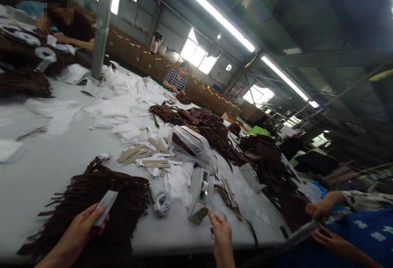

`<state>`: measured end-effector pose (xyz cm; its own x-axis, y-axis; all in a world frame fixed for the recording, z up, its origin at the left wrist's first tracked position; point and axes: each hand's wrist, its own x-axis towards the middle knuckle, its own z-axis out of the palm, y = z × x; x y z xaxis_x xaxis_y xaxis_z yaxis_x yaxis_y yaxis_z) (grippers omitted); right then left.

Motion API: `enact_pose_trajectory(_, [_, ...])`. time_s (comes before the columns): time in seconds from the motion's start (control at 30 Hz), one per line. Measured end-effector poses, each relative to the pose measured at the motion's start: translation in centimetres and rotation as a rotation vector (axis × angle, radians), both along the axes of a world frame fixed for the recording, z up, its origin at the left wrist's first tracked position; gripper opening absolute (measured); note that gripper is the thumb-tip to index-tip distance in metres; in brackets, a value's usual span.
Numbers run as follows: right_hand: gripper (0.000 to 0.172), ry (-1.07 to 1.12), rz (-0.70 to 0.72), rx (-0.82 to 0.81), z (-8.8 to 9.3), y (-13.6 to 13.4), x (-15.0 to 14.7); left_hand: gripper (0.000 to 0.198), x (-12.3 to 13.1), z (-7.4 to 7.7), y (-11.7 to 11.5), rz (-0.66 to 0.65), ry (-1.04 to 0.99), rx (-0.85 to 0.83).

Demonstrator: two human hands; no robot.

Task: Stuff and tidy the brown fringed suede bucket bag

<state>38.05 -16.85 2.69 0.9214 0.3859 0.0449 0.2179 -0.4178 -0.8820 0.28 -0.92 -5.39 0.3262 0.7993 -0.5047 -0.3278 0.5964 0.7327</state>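
My left hand (80, 229) is closed on a small grey flat card (106, 206), held over a dark brown fringed bag (101, 202) that lies on the white table (46, 157) near its front edge. My right hand (220, 231) hovers at the table's front edge with fingers pinched together just below a white tape dispenser (199, 196). What the right fingers hold, if anything, I cannot make out. A coiled white cord (161, 202) lies between the bag and the dispenser.
Cardboard strips (144, 155) and white paper sheets (123, 108) litter the middle. A heap of brown bags (221, 133) runs toward the right. A co-worker's hands (319, 215) work at the right edge. Two other people sit further back. A steel pillar (101, 26) rises from the table.
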Motion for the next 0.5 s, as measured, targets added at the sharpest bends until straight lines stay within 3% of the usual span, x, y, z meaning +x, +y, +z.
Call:
enact_pose_trajectory(0.17, [0.062,0.109,-0.041,-0.023,-3.0,-0.4,-2.0,0.043,-0.1,0.1,0.2,0.007,0.002,-0.027])
enact_pose_trajectory(0.33, [0.050,0.080,-0.011,-0.068,-3.5,-2.0,-3.3,0.045,-0.3,0.8,0.4,-0.003,-0.022,-0.034])
enact_pose_trajectory(0.43, [0.049,0.093,0.087,-0.113,-3.7,-2.1,-5.6,0.042,-0.2,1.4,0.2,-0.020,-0.032,0.035])
enact_pose_trajectory(0.5, [0.049,0.115,0.248,-0.136,-3.5,-0.7,-8.1,0.039,0.0,1.8,0.1,-0.020,-0.039,0.109])
